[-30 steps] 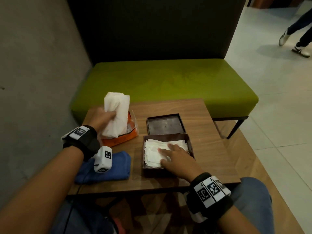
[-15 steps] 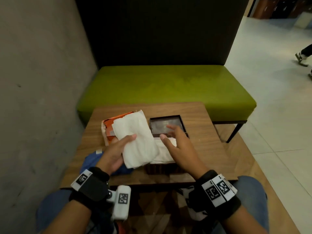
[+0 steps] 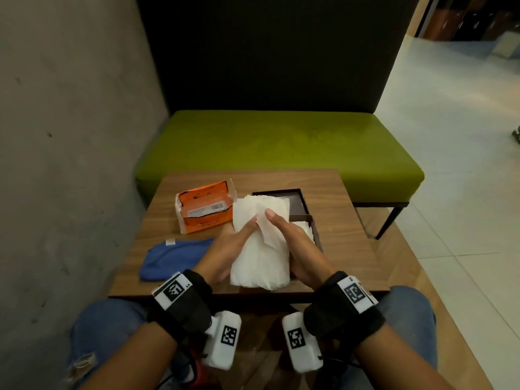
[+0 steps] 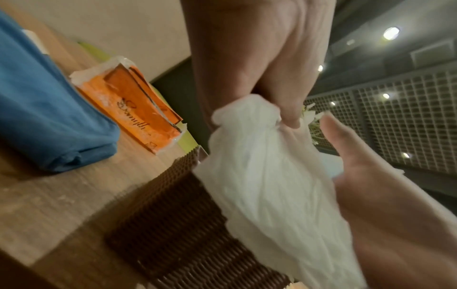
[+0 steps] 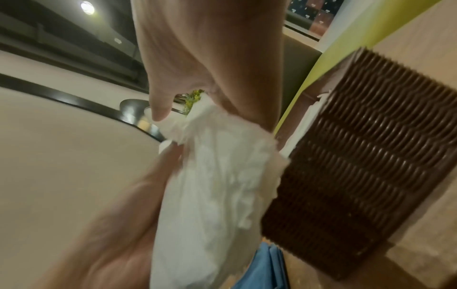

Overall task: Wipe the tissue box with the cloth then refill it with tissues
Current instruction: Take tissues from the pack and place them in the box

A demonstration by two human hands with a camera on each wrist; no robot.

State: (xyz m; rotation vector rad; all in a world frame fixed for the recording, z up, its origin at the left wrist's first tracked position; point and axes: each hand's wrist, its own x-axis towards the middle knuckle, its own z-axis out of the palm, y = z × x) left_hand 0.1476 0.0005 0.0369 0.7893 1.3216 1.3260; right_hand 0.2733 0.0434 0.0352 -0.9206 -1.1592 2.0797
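White soft tissue stack [image 3: 260, 257], held above the dark brown woven tissue box [image 3: 316, 235] on the wooden tabletop [image 3: 346, 243].
Left hand [image 3: 225, 251] and right hand [image 3: 298, 249] clasp its sides, fingers curled, likely squaring it for loading; blue folded cloth [image 3: 171, 258] lies aside, apparently done with.
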